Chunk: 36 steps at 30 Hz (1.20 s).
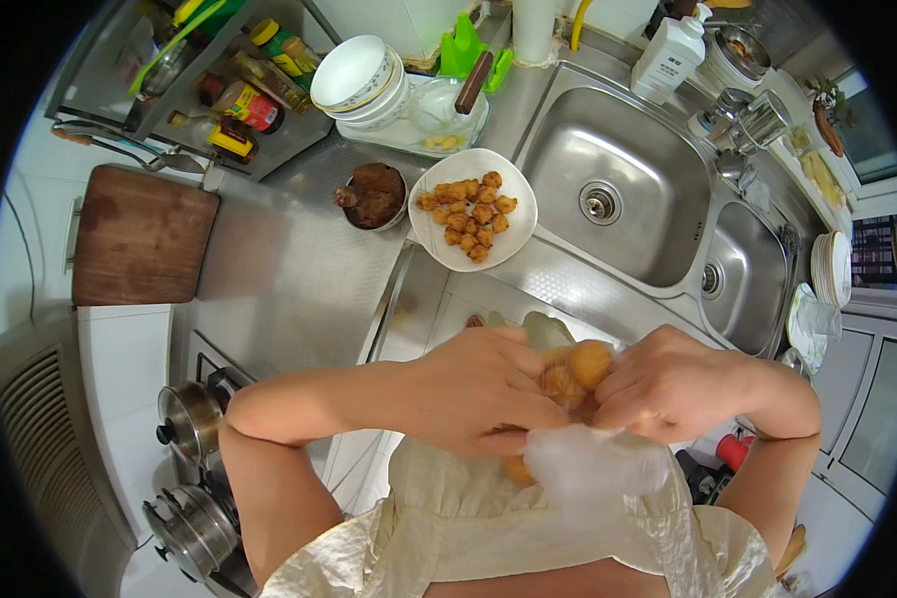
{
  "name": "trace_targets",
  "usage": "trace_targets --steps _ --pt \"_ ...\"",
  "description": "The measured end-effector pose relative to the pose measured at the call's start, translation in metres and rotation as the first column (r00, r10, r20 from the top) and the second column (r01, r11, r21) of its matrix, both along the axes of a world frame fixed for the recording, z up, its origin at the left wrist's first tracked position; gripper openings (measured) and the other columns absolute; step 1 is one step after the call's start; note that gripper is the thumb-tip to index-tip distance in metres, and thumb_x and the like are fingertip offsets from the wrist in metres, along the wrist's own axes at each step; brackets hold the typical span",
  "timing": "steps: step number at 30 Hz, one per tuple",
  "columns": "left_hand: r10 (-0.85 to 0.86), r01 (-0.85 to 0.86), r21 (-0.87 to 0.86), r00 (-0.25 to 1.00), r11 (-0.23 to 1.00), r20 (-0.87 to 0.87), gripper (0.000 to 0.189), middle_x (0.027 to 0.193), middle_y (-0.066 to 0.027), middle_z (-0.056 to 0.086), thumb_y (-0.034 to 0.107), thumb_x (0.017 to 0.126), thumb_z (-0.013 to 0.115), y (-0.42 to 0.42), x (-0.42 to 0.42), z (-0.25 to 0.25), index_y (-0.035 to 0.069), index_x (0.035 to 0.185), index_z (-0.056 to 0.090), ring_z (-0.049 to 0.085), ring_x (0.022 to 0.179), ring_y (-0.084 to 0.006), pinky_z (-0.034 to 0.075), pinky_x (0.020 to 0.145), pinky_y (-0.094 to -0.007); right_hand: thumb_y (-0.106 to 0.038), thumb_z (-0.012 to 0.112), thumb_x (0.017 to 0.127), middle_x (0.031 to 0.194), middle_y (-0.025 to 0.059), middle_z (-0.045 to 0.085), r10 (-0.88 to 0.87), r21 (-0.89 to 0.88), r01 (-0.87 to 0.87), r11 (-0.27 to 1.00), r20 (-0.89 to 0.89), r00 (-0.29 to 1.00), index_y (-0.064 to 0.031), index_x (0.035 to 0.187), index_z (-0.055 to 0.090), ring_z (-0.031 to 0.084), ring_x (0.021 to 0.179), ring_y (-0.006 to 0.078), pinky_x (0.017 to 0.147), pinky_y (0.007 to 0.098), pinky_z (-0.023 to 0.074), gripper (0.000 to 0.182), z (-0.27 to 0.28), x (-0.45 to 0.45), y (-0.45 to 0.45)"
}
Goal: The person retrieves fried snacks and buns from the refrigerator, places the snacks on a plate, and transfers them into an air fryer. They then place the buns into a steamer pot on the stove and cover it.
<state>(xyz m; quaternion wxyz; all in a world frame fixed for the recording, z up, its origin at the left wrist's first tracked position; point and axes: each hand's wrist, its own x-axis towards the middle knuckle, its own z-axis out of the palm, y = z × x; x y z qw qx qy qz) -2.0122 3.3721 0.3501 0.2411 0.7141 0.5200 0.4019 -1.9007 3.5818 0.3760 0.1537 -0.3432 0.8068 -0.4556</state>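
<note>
A thin translucent plastic bag (594, 463) is bunched between my hands in front of my chest. Several round orange-yellow items (589, 364) show through it; whether they are fruit or eggs I cannot tell. My left hand (486, 396) grips the bag from the left, its fingers curled over the round items. On the other side my right hand (665, 385) pinches the plastic, close to the left fingertips. The bag's loose part hangs blurred below the hands, and the fingers hide much of the gathered plastic.
A white plate (519, 243) of fried golden pieces (467, 217) overhangs the counter's front edge. Beside it stands a bowl of dark brown food (377, 198). Stacked bowls (355, 75) sit behind; a double steel sink (620, 179) lies right. A cutting board (142, 239) and pots (190, 418) are left.
</note>
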Motion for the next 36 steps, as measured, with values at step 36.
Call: trace_targets --steps 36 --pt "0.449 -0.298 0.406 0.821 0.864 -0.352 0.019 0.078 0.0008 0.054 0.020 0.056 0.065 0.006 -0.081 -0.079 0.012 0.067 0.051 0.053 0.078 -0.0190 0.046 0.062 -0.0305 0.002 0.048 0.069 0.081 0.0091 0.056 -0.586 -0.163 0.602 0.782 0.139 0.798 -0.0032 0.089 0.050 0.054 0.074 0.0251 0.065 0.0334 0.0443 0.021 -0.075 -0.058 -0.047"
